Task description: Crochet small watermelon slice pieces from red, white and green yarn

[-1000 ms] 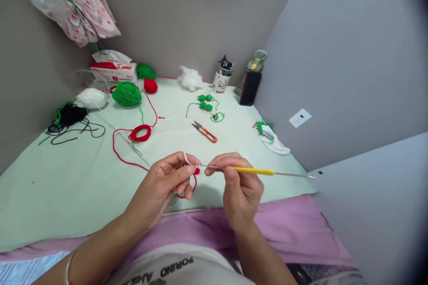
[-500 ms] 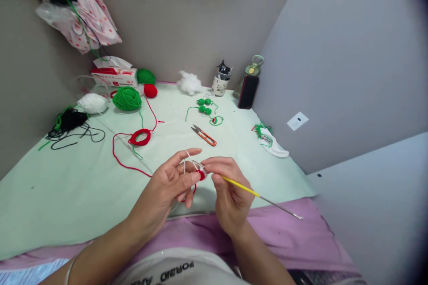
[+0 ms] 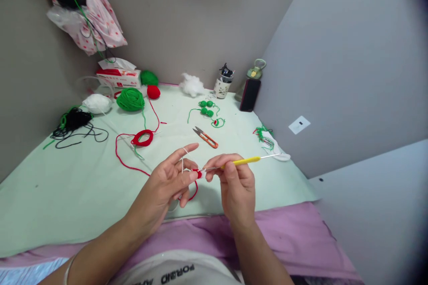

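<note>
My left hand (image 3: 172,178) pinches a small red and white crochet piece (image 3: 199,173) between thumb and fingers. White yarn (image 3: 182,160) loops over its raised index finger, and a red strand (image 3: 196,190) hangs below the piece. In my right hand (image 3: 236,182) is a crochet hook (image 3: 247,160) with a yellow grip, held like a pen. Its left tip meets the crochet piece, while the other metal end points right. Just beyond my hands lie orange thread snips (image 3: 205,137) and a red yarn ring (image 3: 143,138).
Green crocheted balls (image 3: 206,109) lie behind the snips. Along the back stand yarn balls (image 3: 130,99), a tissue box (image 3: 119,78), white stuffing (image 3: 191,85), a cup (image 3: 223,85) and a phone (image 3: 250,95). Black yarn (image 3: 75,122) lies left; green scraps (image 3: 264,137) lie right.
The hook has swung from slanting down to the right to nearly level, its free end rising. My right hand has turned with it, and the view has shifted slightly.
</note>
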`<state>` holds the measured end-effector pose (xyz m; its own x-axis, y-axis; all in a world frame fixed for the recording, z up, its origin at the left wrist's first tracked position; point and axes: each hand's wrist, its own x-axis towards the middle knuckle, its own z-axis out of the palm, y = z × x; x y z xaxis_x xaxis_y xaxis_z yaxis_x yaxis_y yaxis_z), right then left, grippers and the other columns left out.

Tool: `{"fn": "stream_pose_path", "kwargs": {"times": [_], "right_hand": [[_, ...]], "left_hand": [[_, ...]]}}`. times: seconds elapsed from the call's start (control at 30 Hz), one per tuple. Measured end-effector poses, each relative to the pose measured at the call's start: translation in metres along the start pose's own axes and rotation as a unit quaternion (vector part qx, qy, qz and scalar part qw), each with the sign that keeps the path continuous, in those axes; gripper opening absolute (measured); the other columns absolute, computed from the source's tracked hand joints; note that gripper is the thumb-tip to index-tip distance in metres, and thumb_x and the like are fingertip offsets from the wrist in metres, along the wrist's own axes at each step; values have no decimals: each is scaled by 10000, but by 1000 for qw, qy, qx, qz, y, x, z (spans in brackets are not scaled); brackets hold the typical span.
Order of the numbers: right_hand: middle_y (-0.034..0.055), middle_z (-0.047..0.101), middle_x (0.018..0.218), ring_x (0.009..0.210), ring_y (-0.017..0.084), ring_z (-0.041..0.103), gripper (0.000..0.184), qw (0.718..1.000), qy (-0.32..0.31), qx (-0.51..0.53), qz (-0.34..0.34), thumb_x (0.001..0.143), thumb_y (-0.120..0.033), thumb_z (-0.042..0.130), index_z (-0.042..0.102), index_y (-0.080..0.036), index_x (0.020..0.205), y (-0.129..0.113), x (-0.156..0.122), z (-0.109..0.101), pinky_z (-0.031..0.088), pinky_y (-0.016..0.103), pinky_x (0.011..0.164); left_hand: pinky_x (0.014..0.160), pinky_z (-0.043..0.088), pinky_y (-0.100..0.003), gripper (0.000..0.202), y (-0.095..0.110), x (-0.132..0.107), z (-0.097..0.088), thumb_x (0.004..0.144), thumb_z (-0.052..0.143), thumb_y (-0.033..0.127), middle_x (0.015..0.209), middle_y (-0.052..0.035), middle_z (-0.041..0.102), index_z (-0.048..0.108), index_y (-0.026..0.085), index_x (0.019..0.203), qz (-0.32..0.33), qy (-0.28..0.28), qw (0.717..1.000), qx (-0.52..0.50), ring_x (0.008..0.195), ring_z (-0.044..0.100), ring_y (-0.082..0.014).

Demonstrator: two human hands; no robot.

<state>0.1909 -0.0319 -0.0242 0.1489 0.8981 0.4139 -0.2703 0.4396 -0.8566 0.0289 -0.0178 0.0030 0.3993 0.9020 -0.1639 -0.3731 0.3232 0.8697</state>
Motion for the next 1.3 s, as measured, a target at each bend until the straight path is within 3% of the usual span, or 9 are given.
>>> {"fn": "stream_pose_path", "kwargs": {"times": [0.17,0.37,0.43,0.5,0.6,0.73,0.97,1.13,1.3], "right_hand": [[42,745,935,818,159,712,209,968,-55,-207,-132,1055,-179,496,699,-230,1048,-10,-5,-3,594,318,747],[92,736,1015,940,190,712,269,813,-76,-467,-340,998,-108,568,714,-230,1189,-4,-13,-1,600,304,776],[82,730,1019,960,192,708,272,843,-55,-434,-315,999,-118,575,733,-256,1172,-2,-12,0,598,315,794],[58,729,965,880,179,698,241,924,-22,-311,-224,1026,-158,542,742,-265,1109,-3,-8,0,592,325,762],[30,711,860,722,157,659,234,989,8,-119,-91,1049,-229,521,744,-246,983,-5,-2,2,569,320,673],[38,762,958,890,187,702,208,979,-17,-169,-112,1018,-180,582,768,-271,1033,-2,-2,6,580,350,781],[92,757,1120,1008,215,714,364,886,-68,-376,-262,953,-76,631,742,-289,1227,1,-10,0,591,350,815],[18,718,844,702,144,661,226,985,31,-145,-87,1029,-190,559,772,-259,1006,-1,0,-1,555,301,658],[36,745,902,807,165,669,158,989,-3,-138,-47,996,-270,647,797,-242,953,1,2,3,542,317,733]], "left_hand": [[447,455,-180,614,-4,-1,3,851,818,277,900,37,607,597,265,1423,58,48,995,70,476,509,-32],[411,416,-153,723,-6,-1,4,795,867,253,780,60,602,569,234,1454,37,40,998,32,443,457,-29],[382,340,-124,649,-3,1,1,829,848,271,716,73,570,602,188,1423,-20,2,999,-31,405,318,7],[380,304,-107,556,1,3,-2,840,839,244,705,76,555,655,160,1358,-43,-6,996,-74,415,233,22],[389,329,-112,486,6,2,-2,824,849,223,805,50,608,708,192,1287,-20,-1,997,-74,422,273,30],[409,406,-146,483,3,-1,4,791,876,255,862,36,625,736,224,1252,7,12,999,-28,445,382,4],[409,364,-141,471,-2,6,0,798,870,257,608,84,488,752,183,1248,-36,12,996,-85,436,289,-18],[406,336,-112,331,4,11,-7,803,844,155,647,71,497,804,164,1132,-48,3,990,-129,451,254,0],[431,420,-155,370,2,7,1,800,867,231,787,45,584,794,218,1163,4,4,999,-51,452,364,2]]}}
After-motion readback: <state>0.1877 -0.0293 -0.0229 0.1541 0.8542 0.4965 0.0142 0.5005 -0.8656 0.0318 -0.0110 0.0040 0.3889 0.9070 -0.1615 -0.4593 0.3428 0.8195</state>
